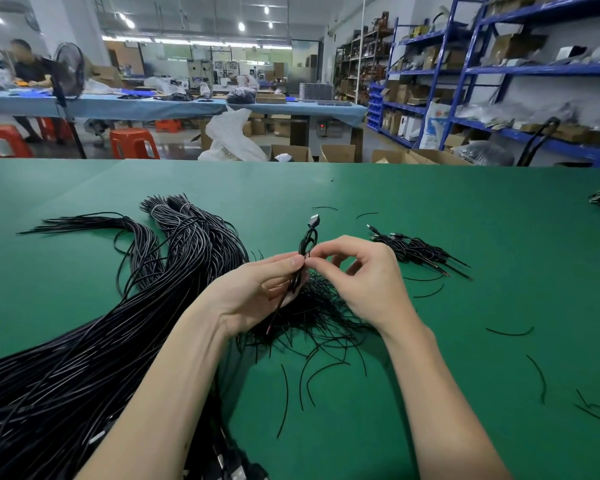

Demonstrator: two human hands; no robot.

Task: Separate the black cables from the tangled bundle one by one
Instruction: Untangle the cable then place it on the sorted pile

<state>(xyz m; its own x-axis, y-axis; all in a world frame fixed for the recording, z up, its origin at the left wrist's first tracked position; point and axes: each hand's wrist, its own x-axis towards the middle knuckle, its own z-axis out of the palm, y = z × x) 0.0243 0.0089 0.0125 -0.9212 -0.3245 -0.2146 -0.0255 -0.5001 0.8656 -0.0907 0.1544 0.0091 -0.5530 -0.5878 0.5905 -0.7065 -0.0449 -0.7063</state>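
So one short black cable (308,244) is being held up just above the green table (430,209), dead centre of the view, connector end pointing to about 12 o'clock. It's pinched by the left hand (257,289), thumb and fingers curled around the lower stretch, probably so it's kept steady and clear of the mess below. The right hand (364,278) is brought in from 3 o'clock, fingertips closed narrowly on the same cable right where the left thumb sits, looks like a loop is being worked loose there.

The tangled bundle (319,317) is lying directly beneath both hands, toward 6 o'clock, thin strands splayed everywhere. A much bigger mass of long cables (118,323) is spread from 9 down to 7 o'clock. A small pile of cables (420,251) is parked at 2 o'clock, well apart from the tangle, likely so finished ones don't get mixed back in. Loose offcuts (537,375) are scattered around 4 o'clock.
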